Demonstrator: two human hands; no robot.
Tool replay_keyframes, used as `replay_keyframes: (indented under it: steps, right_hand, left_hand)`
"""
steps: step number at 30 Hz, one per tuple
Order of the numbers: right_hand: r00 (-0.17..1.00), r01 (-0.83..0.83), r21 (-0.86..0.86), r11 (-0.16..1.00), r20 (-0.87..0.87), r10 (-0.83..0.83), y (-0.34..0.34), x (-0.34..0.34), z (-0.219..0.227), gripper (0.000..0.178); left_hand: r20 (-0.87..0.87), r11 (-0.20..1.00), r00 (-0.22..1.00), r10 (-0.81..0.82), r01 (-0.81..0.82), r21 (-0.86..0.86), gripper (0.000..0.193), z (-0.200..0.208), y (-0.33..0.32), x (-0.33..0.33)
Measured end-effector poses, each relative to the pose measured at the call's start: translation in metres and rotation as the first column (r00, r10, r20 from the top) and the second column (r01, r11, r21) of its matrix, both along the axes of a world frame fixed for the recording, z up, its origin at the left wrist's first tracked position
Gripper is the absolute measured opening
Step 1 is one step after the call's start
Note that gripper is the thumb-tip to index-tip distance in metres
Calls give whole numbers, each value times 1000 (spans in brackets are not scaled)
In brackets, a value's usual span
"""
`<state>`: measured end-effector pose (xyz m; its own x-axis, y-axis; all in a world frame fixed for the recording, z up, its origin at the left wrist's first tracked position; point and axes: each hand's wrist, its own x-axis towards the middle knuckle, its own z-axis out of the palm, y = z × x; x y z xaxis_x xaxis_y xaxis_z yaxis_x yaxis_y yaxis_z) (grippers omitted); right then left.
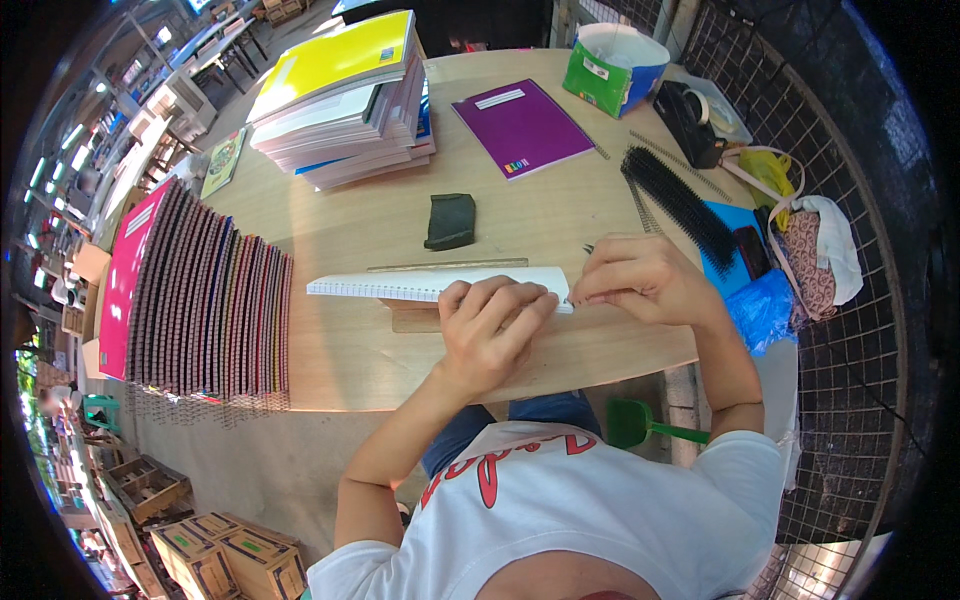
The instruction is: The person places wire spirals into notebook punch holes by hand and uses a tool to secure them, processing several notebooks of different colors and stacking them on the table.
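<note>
A white notebook block (400, 284) with a row of punched holes along its edge lies across the table in front of me. My left hand (490, 325) is closed over its right half, fingertips close to the right end. At that end my right hand (640, 282) is pinched shut, thumb and finger meeting beside the page corner. A small dark tip shows above the right fingers, too small to name. Flat wooden strips (415, 320) lie under and behind the block. Beyond it sits a dark, flat, worn piece (450, 221).
On the left stands a long row of spiral-bound notebooks (200, 290). Farther back are a tall notebook stack (340, 110) and a purple cover (523, 128). To the right lie a bundle of black wire coils (680, 205), a tape dispenser (690, 120), a cut-open box (615, 70) and plastic bags.
</note>
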<state>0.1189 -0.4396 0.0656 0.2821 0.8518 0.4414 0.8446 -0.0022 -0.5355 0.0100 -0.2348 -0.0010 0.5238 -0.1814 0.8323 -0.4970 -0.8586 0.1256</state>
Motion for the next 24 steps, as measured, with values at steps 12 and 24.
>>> replay_keyframes:
  steps: [12, 24]
  right_hand:
    - [979, 204, 43, 978, 22, -205, 7, 3, 0, 15]
    - [973, 227, 57, 972, 22, -229, 9, 4, -5, 15]
  left_hand:
    - [-153, 996, 987, -51, 38, -85, 16, 38, 8, 32]
    - [-167, 997, 986, -2, -12, -81, 13, 38, 7, 33]
